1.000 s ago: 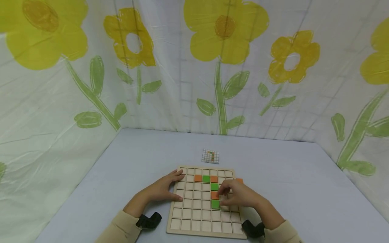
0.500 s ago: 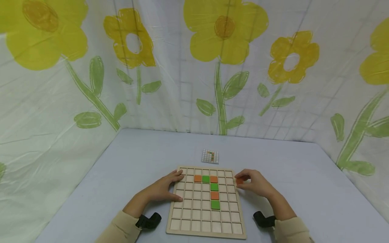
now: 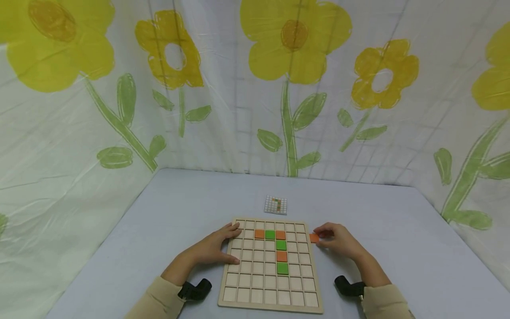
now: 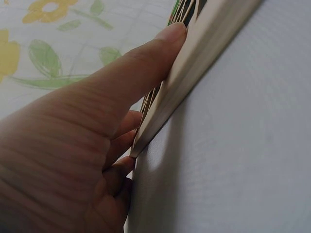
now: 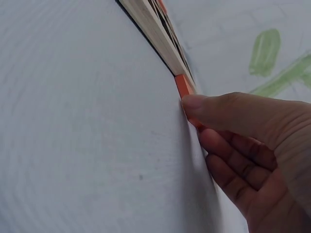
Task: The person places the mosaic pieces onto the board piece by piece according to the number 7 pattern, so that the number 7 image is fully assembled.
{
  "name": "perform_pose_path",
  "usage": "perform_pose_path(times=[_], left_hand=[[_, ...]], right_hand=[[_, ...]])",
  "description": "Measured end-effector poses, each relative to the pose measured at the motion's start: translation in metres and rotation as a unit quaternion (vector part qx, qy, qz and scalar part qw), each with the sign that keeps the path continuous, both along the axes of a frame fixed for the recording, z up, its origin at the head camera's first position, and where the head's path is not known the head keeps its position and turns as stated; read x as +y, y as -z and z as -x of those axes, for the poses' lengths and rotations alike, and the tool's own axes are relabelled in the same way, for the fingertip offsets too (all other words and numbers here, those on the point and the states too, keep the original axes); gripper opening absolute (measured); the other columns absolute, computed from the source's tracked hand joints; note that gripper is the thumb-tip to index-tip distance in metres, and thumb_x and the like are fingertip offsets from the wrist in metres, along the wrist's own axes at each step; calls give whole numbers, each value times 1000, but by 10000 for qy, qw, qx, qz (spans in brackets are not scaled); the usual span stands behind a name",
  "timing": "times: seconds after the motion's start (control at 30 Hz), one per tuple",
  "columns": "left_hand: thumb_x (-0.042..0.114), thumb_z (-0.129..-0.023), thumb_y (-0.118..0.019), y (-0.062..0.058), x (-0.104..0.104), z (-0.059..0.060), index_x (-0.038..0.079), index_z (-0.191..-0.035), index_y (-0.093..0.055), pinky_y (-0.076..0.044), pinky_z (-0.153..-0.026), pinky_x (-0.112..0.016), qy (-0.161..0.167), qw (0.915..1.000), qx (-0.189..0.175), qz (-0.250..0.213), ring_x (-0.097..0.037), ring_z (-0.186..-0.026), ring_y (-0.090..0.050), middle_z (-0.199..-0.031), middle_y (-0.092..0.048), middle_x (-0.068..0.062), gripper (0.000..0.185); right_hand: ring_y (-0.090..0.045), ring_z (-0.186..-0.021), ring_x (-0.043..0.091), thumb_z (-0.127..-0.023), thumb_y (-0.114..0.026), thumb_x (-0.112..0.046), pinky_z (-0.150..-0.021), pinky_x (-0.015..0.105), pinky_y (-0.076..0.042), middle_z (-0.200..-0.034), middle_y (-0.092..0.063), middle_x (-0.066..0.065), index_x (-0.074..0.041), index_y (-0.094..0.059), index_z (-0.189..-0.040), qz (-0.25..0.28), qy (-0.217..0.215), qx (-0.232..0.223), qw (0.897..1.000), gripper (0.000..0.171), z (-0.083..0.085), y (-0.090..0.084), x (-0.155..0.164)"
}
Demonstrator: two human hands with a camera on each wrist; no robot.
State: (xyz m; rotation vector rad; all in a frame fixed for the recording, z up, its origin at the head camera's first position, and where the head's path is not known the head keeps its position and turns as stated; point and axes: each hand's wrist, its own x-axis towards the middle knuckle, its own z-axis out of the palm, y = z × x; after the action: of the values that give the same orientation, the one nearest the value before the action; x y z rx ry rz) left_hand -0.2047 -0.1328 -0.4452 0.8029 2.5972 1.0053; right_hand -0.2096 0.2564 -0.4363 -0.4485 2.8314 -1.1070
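My right hand (image 3: pixel 338 240) pinches an orange square tile (image 3: pixel 314 238) between thumb and fingers. The tile lies at table level, against the right edge of the wooden grid board (image 3: pixel 271 307); the right wrist view shows the thumb (image 5: pixel 197 103) on the tile's near side. Along the board's left edge rests my left hand (image 3: pixel 211 246), fingers spread, its thumb (image 4: pixel 146 60) over the rim. Orange and green tiles sit in the grid: a row with a green tile (image 3: pixel 270 235) between two orange ones, then a column downward ending in a green tile (image 3: pixel 282 268).
Behind the board lies a small card (image 3: pixel 276 204) printed with a grid and coloured squares. A pale cloth covers the table (image 3: pixel 199 195). Flower-patterned curtains (image 3: pixel 223 110) hang at the back and sides. Black wrist devices (image 3: pixel 196 290) sit on both wrists.
My right hand has gone from over the board to the orange tile at its right edge, then shifted slightly right, showing more of the tile. The left hand stays put.
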Motion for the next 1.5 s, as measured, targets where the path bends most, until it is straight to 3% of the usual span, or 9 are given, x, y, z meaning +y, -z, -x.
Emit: perform_pose_path(times=[0.4,1.07,1.5], left_hand=[[46,-68,-76,-2,0,-1,13,-139,-40,-18,-109,-57,-36,10000,-20,25,-32,-141,-11,-151,-23,-5,86],[46,-68,-76,-2,0,-2,12,-140,-39,-18,-109,-56,16,10000,-22,11,-32,-141,-10,-152,-22,-4,87],[47,-68,-75,-3,0,-2,12,-139,-40,-18,-109,-56,-39,10000,-10,54,-32,-141,-11,-152,-23,-4,87]], right_hand=[[-61,-89,20,-76,-71,-6,-76,30,-51,-93,-65,5,-3,-67,-97,-88,-104,228,9996,22,1,4,2],[-57,-80,13,-76,-73,-11,-65,20,-48,-89,-64,5,2,-66,-97,180,-209,-81,9996,25,3,3,7],[-59,-85,16,-77,-73,-14,-69,21,-49,-92,-65,6,0,-65,-98,146,-337,-99,9993,26,-1,-7,5]])
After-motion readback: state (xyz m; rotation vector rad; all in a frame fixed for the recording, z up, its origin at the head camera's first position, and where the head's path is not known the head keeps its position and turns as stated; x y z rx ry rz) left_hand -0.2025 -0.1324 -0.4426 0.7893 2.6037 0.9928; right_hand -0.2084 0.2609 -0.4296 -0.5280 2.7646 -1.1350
